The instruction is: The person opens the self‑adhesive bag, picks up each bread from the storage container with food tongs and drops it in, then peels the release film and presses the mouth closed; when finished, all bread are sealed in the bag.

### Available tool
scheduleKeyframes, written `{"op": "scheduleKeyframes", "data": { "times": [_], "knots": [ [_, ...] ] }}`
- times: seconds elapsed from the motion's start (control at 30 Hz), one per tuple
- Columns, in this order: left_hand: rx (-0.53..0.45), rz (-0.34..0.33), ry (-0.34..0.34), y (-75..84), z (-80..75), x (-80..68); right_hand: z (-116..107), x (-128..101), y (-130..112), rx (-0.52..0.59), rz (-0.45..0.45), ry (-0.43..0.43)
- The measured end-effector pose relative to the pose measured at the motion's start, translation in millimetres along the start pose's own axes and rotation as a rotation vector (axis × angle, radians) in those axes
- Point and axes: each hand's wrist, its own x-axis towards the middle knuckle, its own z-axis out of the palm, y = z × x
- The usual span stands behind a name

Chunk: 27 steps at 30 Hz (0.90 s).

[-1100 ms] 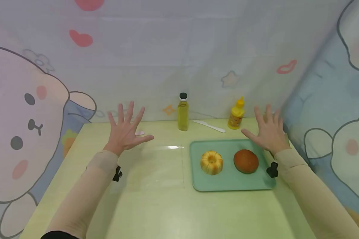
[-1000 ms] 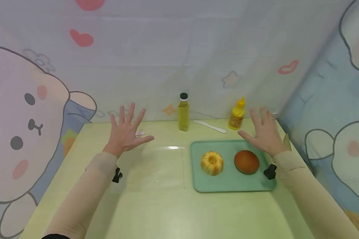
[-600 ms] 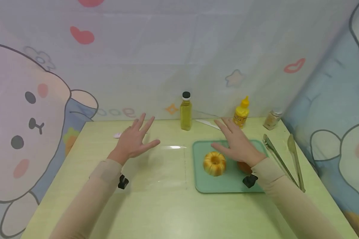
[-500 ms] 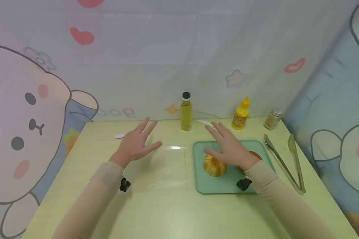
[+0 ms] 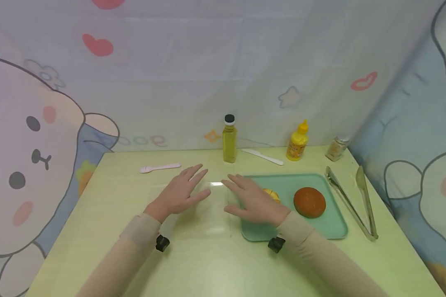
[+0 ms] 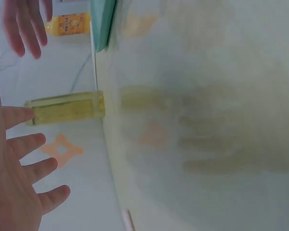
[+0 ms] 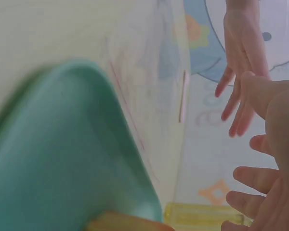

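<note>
Both hands flat, fingers spread, holding nothing: left hand [image 5: 180, 194] over glossy table [image 5: 96, 231], right hand [image 5: 253, 201] above smooth green tray's [image 5: 334, 229] left edge, long axis running left-right, ridged ring cake [image 5: 272, 194] just beyond.

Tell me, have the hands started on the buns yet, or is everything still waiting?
Nothing looks done. The brown bun and the yellow ring bun lie on the green tray. In hand: nothing; the left hand and right hand hover open and flat, the right one over the tray's left end. The tongs, white knife, oil bottle and mustard bottle lie untouched.
</note>
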Motion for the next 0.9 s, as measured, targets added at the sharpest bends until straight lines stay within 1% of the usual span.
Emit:
{"op": "scheduleKeyframes", "data": {
  "times": [0.2,0.4,0.53,0.63,0.73,0.9],
  "knots": [
    [-0.005,-0.012,-0.067,3.3,19.8,-7.3,17,4,1,-0.020,-0.030,-0.026],
    [0.057,-0.030,-0.192,4.0,37.7,-13.8,35,8,4,-0.098,-0.037,-0.071],
    [0.095,-0.030,-0.246,4.2,47.0,-18.7,44,11,3,-0.123,-0.014,-0.111],
    [0.107,-0.025,-0.276,5.9,51.0,-21.9,50,13,2,-0.140,0.012,-0.132],
    [0.115,-0.030,-0.299,8.3,51.6,-24.1,55,13,2,-0.174,0.025,-0.142],
    [0.144,-0.044,-0.312,9.0,50.9,-26.2,59,12,1,-0.209,0.028,-0.146]
  ]
}}
